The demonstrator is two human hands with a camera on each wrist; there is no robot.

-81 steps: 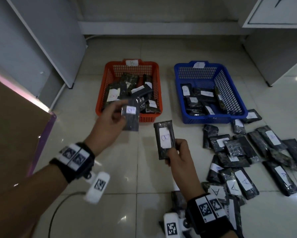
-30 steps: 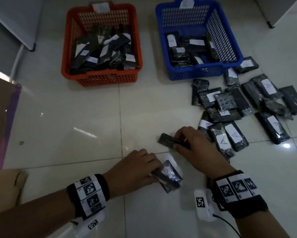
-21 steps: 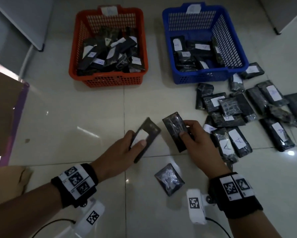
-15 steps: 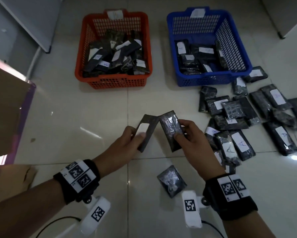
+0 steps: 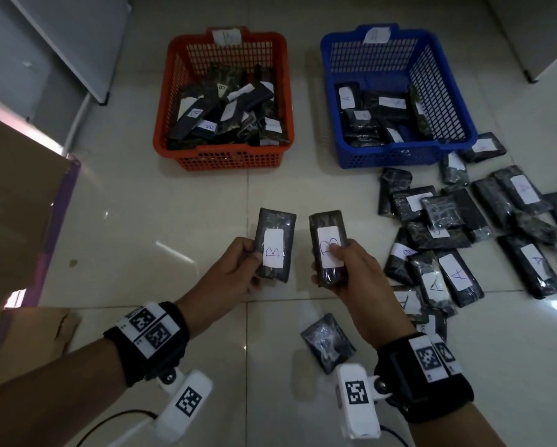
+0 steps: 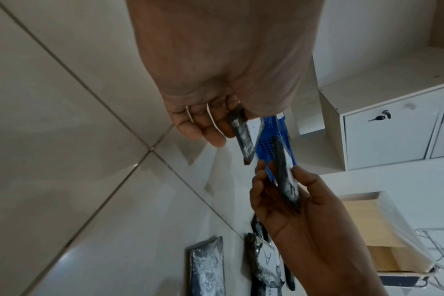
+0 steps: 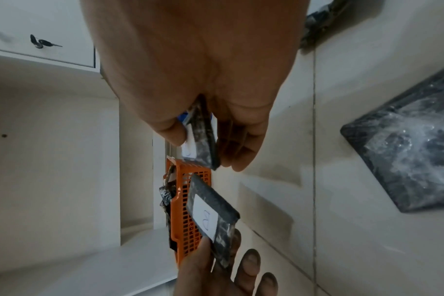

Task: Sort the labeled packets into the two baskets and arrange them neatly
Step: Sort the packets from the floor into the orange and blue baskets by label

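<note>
The left hand (image 5: pixel 228 272) grips 1 packet marked B (image 5: pixel 275 245); just beside it, the right hand (image 5: pixel 354 275) grips another B packet (image 5: pixel 328 250), above the floor.

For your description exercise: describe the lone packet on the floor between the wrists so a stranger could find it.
Start at the orange basket and come down past both hands. Between the wrists lies one packet, apart from the pile at right. It shows no white label, only crinkled wrap.
</note>
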